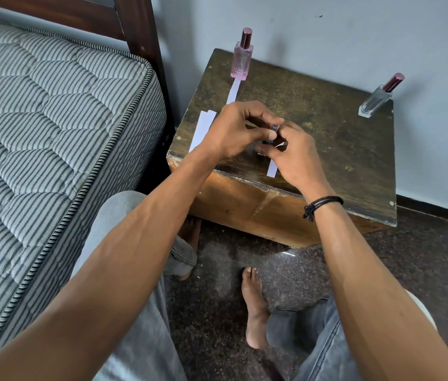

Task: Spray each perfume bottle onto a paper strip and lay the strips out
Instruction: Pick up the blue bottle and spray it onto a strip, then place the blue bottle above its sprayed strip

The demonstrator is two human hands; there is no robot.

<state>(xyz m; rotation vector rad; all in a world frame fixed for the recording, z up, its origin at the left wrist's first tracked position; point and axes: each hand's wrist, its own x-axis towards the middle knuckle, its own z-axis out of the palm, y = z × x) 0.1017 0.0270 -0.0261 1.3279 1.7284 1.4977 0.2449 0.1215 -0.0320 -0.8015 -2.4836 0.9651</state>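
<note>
Over the middle of a worn wooden table (327,133), my two hands meet around a small dark perfume bottle (272,132), mostly hidden by fingers. My left hand (233,130) pinches its top part from the left. My right hand (294,155) grips its lower part. A white paper strip (272,167) lies on the table under my right hand. A pink perfume bottle (242,57) stands capped at the back left, with a strip (233,92) lying in front of it. A clear bottle (376,99) with a dark cap stands at the back right corner.
Spare white strips (203,129) lie at the table's left edge. A striped mattress (52,133) and a dark bedpost (140,31) flank the table on the left. A wall runs behind it. My knees and bare feet are on the dark floor (409,257) below.
</note>
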